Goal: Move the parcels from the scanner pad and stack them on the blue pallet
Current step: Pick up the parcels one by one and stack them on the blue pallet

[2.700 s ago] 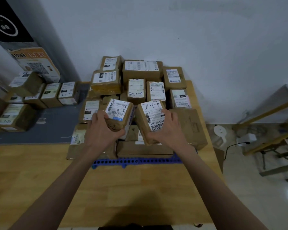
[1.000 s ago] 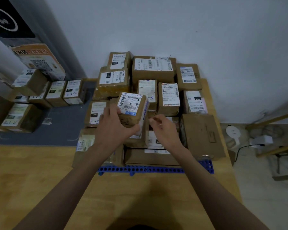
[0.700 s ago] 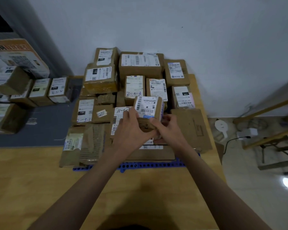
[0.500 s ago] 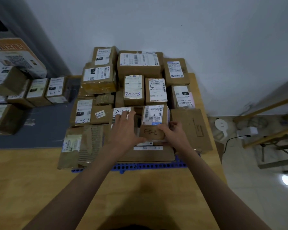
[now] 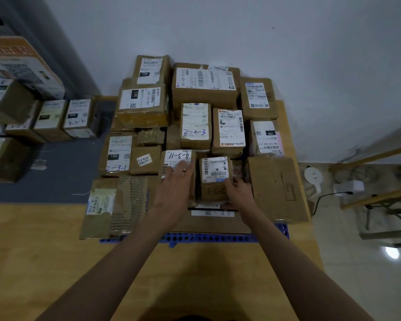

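Several brown cardboard parcels with white labels are stacked on the blue pallet at the table's far right. My left hand lies flat with straight fingers on the parcel marked 4-3-11. Just to its right stands a small parcel with a barcode label. My right hand holds that small parcel at its lower right corner, fingers curled against its side. Several more parcels stand on the dark grey scanner pad at the left.
A large printed box leans at the far left behind the pad. The wooden table ends on the right, past it a tiled floor with a cable, a white round device and wooden frames. A grey wall stands behind the stack.
Both parcels came down onto the stack. The 4-3-11 parcel went in first from my right hand, then the small one beside it. My left hand shifted onto the 4-3-11 parcel.
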Motion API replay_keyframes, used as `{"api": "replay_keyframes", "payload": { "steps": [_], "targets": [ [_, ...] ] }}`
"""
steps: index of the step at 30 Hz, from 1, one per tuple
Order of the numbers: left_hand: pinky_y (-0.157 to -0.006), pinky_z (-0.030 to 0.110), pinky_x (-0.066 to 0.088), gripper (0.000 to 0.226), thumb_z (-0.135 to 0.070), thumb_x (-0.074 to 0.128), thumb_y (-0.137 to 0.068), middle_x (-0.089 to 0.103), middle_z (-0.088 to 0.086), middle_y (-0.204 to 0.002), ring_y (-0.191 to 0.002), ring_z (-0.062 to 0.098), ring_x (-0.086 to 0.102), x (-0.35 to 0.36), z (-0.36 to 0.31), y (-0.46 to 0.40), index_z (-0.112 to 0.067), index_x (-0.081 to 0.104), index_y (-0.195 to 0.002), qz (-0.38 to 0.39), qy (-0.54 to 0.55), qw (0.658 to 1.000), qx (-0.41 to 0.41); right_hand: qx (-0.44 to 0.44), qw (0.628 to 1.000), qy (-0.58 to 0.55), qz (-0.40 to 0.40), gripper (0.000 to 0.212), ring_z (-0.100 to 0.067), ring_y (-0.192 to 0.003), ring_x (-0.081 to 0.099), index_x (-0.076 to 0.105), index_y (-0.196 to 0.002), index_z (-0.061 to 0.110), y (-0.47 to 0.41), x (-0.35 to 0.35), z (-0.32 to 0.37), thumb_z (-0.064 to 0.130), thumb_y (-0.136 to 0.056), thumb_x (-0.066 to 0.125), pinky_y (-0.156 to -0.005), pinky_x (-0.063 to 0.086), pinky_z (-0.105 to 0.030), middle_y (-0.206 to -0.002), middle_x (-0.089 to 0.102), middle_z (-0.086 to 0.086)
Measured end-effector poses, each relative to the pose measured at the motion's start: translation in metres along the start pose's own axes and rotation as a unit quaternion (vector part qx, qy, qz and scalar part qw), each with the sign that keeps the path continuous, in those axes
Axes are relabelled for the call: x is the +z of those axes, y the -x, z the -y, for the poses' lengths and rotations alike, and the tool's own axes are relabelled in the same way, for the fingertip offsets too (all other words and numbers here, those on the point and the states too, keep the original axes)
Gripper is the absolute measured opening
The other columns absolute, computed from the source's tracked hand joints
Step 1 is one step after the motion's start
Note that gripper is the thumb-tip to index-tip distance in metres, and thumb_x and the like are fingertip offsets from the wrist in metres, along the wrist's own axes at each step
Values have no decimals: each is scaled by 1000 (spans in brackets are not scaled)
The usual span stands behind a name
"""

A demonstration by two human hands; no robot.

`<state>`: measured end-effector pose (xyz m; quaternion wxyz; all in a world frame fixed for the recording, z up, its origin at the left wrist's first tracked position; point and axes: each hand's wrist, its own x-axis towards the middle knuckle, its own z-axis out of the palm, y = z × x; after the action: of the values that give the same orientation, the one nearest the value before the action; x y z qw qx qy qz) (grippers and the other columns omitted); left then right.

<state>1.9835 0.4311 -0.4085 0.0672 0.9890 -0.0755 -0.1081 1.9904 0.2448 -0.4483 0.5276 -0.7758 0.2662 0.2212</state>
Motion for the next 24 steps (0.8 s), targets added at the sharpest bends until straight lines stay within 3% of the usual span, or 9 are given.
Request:
{"api": "replay_keyframes", "payload": {
  "steps": [2, 5, 10, 15, 19, 24],
  "targets": [
    [-89, 40, 51, 97, -2, 76, -70, 19, 0, -155, -130, 30, 32, 1, 0, 0, -23, 22, -148, -8, -10, 1000, 0, -11, 999, -6, 33, 65, -18, -104, 60, 37, -138, 17, 2, -3, -5, 38, -86, 69, -74, 60, -31, -129, 50, -4],
    [-83, 39, 52, 98, -3, 76, -69, 19, 3, -154, -129, 30, 33, 3, -2, 1, -22, 21, -148, -16, -32, 999, 5, -44, 995, 57, 68, 68, -9, -93, 61, 39, -133, 17, 2, -4, -3, 25, -79, 79, -63, 53, -17, -122, 58, -2],
    [-92, 37, 50, 94, -3, 68, -78, 14, 6, -155, -133, 31, 29, 0, -7, 4, -16, 12, -153, -4, -47, 999, 9, -54, 989, 106, 85, 73, -22, -112, 62, 45, -135, 12, -2, -4, 7, 20, -74, 84, -91, 56, -40, -126, 62, -4],
    [-93, 38, 53, 92, -3, 65, -83, 8, 9, -156, -137, 34, 25, -4, -17, 6, -12, 5, -153, 25, -61, 998, -4, -60, 984, 144, 89, 77, -23, -120, 58, 39, -139, 11, 2, -2, 11, 21, -76, 83, -100, 51, -39, -132, 59, -7],
    [-92, 41, 52, 90, -2, 66, -81, 13, 7, -156, -134, 34, 29, -7, -14, 3, -13, 12, -152, 36, -38, 999, -3, -62, 974, 206, 72, 85, -26, -120, 57, 33, -142, 5, 10, -8, 20, 28, -77, 83, -98, 51, -37, -133, 56, -10],
    [-97, 43, 47, 81, -12, 66, -84, 21, 7, -155, -132, 34, 35, -14, -8, 7, -14, 19, -150, 36, -28, 999, -15, -140, 933, 327, 57, 64, -26, -115, 59, 44, -138, 10, 30, -21, 37, 33, -84, 70, -94, 53, -41, -134, 51, -15]
  ]
}}
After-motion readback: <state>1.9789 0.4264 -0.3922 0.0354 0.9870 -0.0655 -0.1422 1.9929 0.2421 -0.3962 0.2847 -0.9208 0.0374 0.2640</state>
